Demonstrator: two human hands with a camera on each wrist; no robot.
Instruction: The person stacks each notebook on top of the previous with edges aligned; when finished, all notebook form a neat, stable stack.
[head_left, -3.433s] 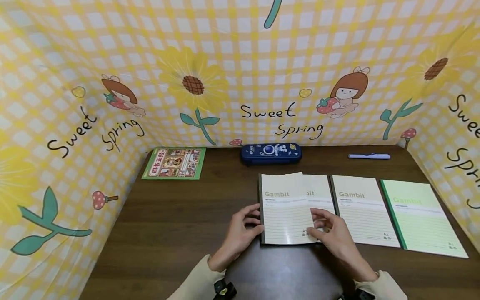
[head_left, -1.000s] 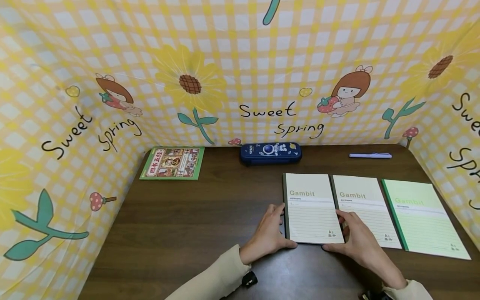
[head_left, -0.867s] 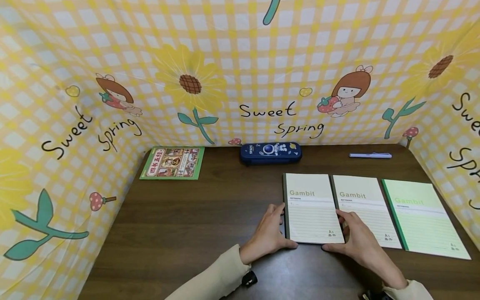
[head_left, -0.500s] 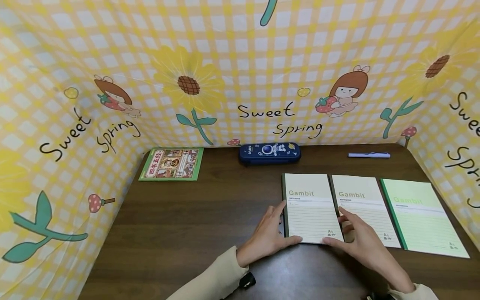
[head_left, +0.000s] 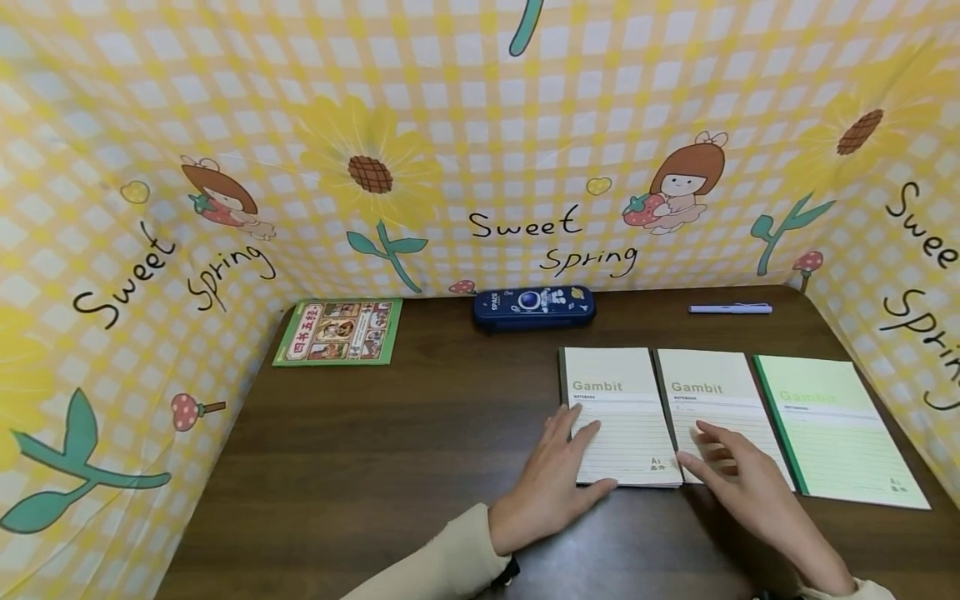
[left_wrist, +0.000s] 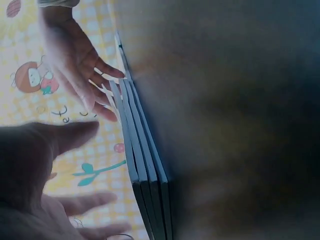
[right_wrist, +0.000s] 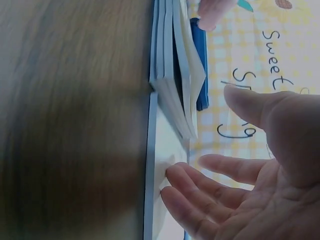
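Notebooks (head_left: pixel 622 433) lie stacked on the table (head_left: pixel 375 467) in the head view, just left of the middle notebook (head_left: pixel 708 367) and green notebook (head_left: pixel 832 433). The left hand (head_left: pixel 543 483) spreads its fingers over the stack's left side, contact unclear; the right hand (head_left: pixel 757 487), loosely bent, pinches nothing.

In the left wrist view, dark spines sit closely together.

The right wrist view shows right fingers spread, layers gapping near the stack's corner. Squaring the stack seems nearly done; next likely calls for a light edge press or withdrawing.

Left hand (head_left: pixel 543 487) and right hand (head_left: pixel 753 487) have released the notebook stack (head_left: pixel 626 442)
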